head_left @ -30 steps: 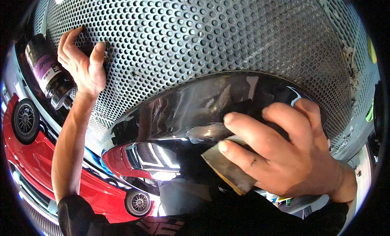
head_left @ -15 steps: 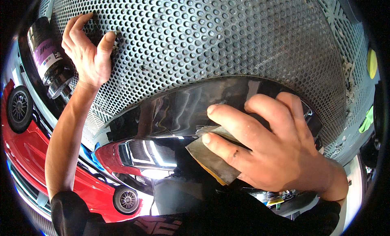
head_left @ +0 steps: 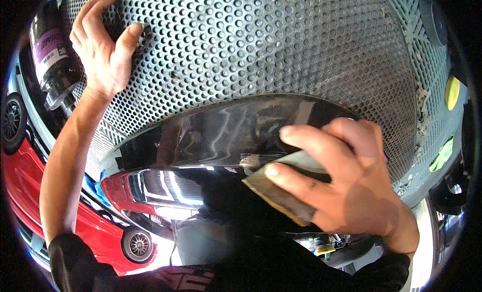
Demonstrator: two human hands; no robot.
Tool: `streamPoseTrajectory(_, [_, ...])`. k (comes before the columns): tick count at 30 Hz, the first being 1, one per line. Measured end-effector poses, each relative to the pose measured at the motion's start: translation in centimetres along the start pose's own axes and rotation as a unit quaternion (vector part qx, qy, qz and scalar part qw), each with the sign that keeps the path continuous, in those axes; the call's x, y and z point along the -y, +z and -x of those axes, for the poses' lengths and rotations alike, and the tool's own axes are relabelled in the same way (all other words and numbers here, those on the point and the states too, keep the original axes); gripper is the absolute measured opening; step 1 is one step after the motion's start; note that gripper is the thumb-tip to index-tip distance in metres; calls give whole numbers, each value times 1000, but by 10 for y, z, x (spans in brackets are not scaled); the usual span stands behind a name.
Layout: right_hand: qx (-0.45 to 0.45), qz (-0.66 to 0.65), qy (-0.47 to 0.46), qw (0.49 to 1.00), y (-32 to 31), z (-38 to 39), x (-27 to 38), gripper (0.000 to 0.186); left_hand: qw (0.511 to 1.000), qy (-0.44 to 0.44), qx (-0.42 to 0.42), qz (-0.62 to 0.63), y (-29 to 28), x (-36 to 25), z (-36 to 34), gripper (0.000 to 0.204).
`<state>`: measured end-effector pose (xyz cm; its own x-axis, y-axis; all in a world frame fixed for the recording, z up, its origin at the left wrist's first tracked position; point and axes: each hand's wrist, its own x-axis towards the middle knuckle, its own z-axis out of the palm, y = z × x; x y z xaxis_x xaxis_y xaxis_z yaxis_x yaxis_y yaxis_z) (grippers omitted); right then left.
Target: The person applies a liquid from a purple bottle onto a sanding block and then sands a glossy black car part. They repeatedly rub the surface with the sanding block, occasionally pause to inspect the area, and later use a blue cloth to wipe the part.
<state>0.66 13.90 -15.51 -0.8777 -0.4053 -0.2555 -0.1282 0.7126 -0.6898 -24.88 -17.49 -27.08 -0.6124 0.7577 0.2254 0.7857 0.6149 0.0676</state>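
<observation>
My right hand [head_left: 346, 171] grips a folded grey-brown sheet of sandpaper [head_left: 278, 194] with a yellowish edge, caught between its fingers. It lies over the right part of a curved, glossy black panel [head_left: 201, 136], which mirrors red and white shapes. Beside the sandpaper, a shiny wet-looking patch [head_left: 251, 161] shows on the panel. Farther off to the left, my left hand [head_left: 103, 56] holds nothing. Its thumb and fingers are apart, and it leans on the perforated metal surface [head_left: 261, 46] beyond the panel. The fingertips of the right hand's far fingers are partly hidden.
A dark spray bottle [head_left: 47, 56] with a purple and white label lies left of my left hand. Lower left is a red car [head_left: 75, 216]. At the right, a yellow oval pad [head_left: 452, 92] and a light green cloth [head_left: 442, 154] lie on pale grid flooring.
My right hand has shifted slightly right across the panel with the sandpaper, uncovering more of the shiny patch. The whole view has moved a little; my left hand keeps its place on the perforated surface.
</observation>
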Motion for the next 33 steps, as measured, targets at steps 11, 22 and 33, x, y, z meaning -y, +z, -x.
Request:
streamPoseTrajectory(11, [37,-6,3,999,-7,-12,3,50,1000,4,11,-9,0,4,2,66])
streamPoseTrajectory(22, [0,-4,-19,1000,5,-17,1,51,1000,7,3,-6,3,5,2,66])
streamPoseTrajectory(33, [1,38,-33,999,8,-13,7,55,1000,3,2,-4,2,1,3,63])
